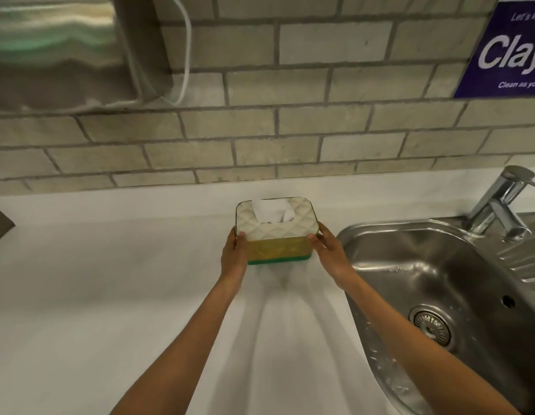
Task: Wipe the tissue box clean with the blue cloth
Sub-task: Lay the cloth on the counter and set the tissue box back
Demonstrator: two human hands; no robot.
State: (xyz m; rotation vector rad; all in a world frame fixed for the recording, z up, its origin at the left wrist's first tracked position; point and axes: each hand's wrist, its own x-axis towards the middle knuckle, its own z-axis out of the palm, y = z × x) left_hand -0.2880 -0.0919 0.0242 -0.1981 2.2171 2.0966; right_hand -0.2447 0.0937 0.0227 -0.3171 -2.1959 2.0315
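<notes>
The tissue box (275,232) sat on the white countertop (110,295), toward the far side near the tiled wall (260,130) and just left of the steel sink (439,280). The person had it between both hands: the left hand (234,256) was wrapped on the left end, thumb up at the lid's edge, and the right hand (327,245) was clasped on the right end, fingers curled behind the far corner.

It looked to me like a rigid box, probably light, since it held only paper. The smooth amber sides might be a little slippery, so holding it by the two short ends, as the hands did, seemed the sound way to steady or lift it. The tissue (272,212) standing out of the top slot was soft and would tear or drag if a cloth caught it.

Its lid was off-white with a quilted diamond pattern and rounded corners; those grooves looked likely to trap dust. The near side was translucent yellow-amber, with a green band along the base. I could not make out any dirt on it.

No blue cloth was anywhere in sight, so wiping appeared not yet begun.
</notes>
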